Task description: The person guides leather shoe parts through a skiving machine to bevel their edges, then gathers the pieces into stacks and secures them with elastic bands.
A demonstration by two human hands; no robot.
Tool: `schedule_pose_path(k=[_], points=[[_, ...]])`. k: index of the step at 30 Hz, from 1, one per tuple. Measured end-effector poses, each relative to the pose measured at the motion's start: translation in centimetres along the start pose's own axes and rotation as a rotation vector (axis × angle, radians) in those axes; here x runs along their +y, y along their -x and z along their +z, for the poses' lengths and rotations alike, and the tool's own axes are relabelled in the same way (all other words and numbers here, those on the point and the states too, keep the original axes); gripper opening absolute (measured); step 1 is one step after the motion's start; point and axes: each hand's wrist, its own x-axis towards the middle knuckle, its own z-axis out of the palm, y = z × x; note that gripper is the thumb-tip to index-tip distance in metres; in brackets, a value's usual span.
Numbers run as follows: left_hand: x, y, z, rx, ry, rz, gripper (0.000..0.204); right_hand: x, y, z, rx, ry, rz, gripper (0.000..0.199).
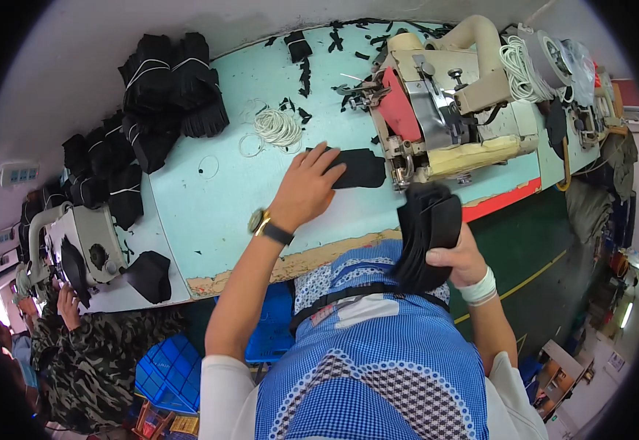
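My left hand (pixel 302 189) lies with its fingers stretched over the near end of a small flat pile of black fabric pieces (pixel 364 169) on the pale green table. A watch (pixel 259 221) is on that wrist. In front of my apron, my right hand (pixel 468 258) grips a thick stack of black fabric pieces (pixel 431 233), thumb across its side. The stack hangs off the table's front edge, just below the sewing machine's (pixel 436 110) needle end. Beyond my left hand sits a coil of white elastic bands (pixel 277 127).
Bundles of black fabric tied with white bands (pixel 151 73) line the table's left back. Black scraps (pixel 305 77) lie near the machine. At far left a co-worker's hand (pixel 68 306) is by another machine (pixel 88 246). White cord (pixel 519 72) and a spool (pixel 550 59) stand back right.
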Motion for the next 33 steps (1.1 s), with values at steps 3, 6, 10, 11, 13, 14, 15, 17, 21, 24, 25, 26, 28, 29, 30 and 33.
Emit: schedule_pose_path(k=[3,6,10,11,13,14,15,17,21,24,25,26,28,29,30,33], points=[[-1.4,-1.1,2.3,-0.242,-0.101,0.027,0.045,1.2,1.0,2.3,0.020,-0.002,-0.037,0.064],[-1.5,-1.8,3.7,-0.322,-0.536,0.093,0.034,0.7,0.2,2.7,0.036,0.318,-0.128,0.052],[-1.0,-3.1,2.3,-0.417,-0.348,0.073,0.021,-0.2,-1.3,4.2,0.291,0.916,-0.583,0.040],[-0.9,-2.4,1.3,-0.478,-0.258,-0.008,0.016,-0.1,-2.0,4.3,0.237,1.028,-0.666,0.041],[0.1,-1.6,-2.1,-0.569,-0.034,-0.126,0.013,-1.1,-2.5,4.6,-0.053,1.143,-0.682,0.043],[1.0,-2.1,-4.6,-0.604,0.101,-0.145,0.015,-0.9,-2.5,5.0,-0.144,1.060,-0.624,0.044],[2.1,-2.2,-7.5,-0.565,0.362,-0.242,0.018,-1.1,-2.8,5.7,-0.207,1.160,-0.702,0.045],[3.7,-1.7,-11.2,-0.611,0.758,-0.459,0.017,-0.9,-4.1,6.9,-0.318,1.217,-0.790,0.047],[3.3,1.6,-11.8,-0.448,1.002,-0.579,0.019,-0.2,-5.1,7.2,-0.440,1.048,-0.694,0.049],[-1.6,6.1,-8.8,0.125,0.678,-0.812,0.035,-0.2,-4.0,6.5,-0.369,0.624,-0.326,0.052],[-3.6,7.4,-9.0,0.073,0.106,-0.798,0.071,0.0,-3.1,6.5,-0.296,0.333,-0.144,0.062],[-5.1,9.3,-7.7,0.084,0.101,-0.803,0.071,0.2,-3.2,5.0,-0.320,0.437,-0.147,0.071],[-8.2,11.7,-3.8,-0.054,-0.521,-0.914,0.101,0.5,-2.8,4.9,-0.139,0.144,-0.206,0.072],[-8.0,10.5,-2.6,-0.127,-0.484,-0.854,0.116,0.4,-2.5,4.5,-0.124,0.148,-0.208,0.072],[-8.0,9.4,-1.5,-0.129,-0.472,-0.844,0.116,0.3,-2.0,4.2,-0.097,0.014,-0.121,0.074],[-8.9,4.6,0.6,0.197,-0.256,-0.491,0.112,0.6,-0.9,3.8,-0.048,-0.162,-0.014,0.078]])
